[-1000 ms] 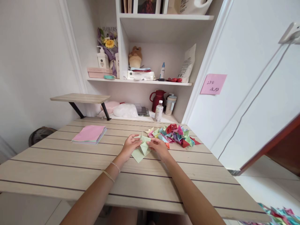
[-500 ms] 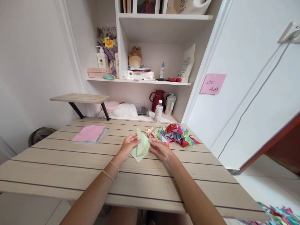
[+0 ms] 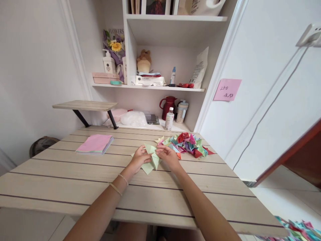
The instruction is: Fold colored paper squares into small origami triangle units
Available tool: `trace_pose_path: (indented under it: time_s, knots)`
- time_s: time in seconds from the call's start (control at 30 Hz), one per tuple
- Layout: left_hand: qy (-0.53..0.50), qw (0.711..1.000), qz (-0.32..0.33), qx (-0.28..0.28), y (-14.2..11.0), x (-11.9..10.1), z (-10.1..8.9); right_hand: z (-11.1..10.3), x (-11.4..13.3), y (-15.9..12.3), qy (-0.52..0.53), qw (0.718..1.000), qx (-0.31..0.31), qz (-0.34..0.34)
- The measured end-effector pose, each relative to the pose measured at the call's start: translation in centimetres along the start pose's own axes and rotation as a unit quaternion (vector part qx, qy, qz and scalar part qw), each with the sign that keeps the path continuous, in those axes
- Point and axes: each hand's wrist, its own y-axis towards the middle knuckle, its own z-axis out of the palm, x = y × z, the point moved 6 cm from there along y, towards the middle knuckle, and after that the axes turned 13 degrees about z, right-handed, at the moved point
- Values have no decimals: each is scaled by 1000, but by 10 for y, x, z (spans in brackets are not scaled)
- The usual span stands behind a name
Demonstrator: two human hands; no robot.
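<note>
A pale green sheet of origami paper (image 3: 148, 167), partly folded with raised flaps, is held between my two hands over the middle of the table. My left hand (image 3: 138, 159) grips its left side, thumb reaching over the folds. On the opposite side, my right hand (image 3: 169, 156) pinches the upper right flap between thumb and fingers. Just behind my right hand lies a heap of folded paper pieces (image 3: 192, 144) in red, pink, green, blue and yellow. Parts of the green paper are hidden under my fingers.
A stack of square paper (image 3: 95, 143), pink on top, lies at the table's left. Behind it stands a small raised shelf (image 3: 85, 105) on black legs. A bottle (image 3: 169, 119), a red jug (image 3: 168, 107) and a cup (image 3: 182, 112) stand at the back. More folded paper (image 3: 299, 229) lies at lower right.
The green paper has turned and its flaps have opened lower and flatter. My left hand has moved down over it, and my right hand has shifted slightly left and up.
</note>
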Motion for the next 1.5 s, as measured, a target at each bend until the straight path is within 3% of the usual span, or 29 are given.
trace_pose_path:
  time_s: [0.2,0.4,0.63,0.87,1.1,1.27,1.4,1.5]
  knots:
    - [-9,999,-5,36,-2,-4,4,1,7,-1,-94,994,3,-53]
    - [-18,1000,-24,5,1,-1,-1,21,20,-16,-185,969,123,-108]
    - [-22,996,-78,42,-2,10,4,19,31,-22,-298,940,37,-164]
    - [29,995,-67,64,-1,13,5,12,20,-14,-224,966,19,-124]
    - [49,998,0,34,1,1,0,2,16,-8,-223,966,-64,-117]
    - [32,999,9,25,0,-3,2,-4,21,-9,-212,962,-104,-137]
    - [-16,1000,19,7,1,-8,1,-1,28,-13,-221,959,-75,-160]
    - [-46,999,24,14,1,-11,2,0,23,-10,-172,978,-38,-111]
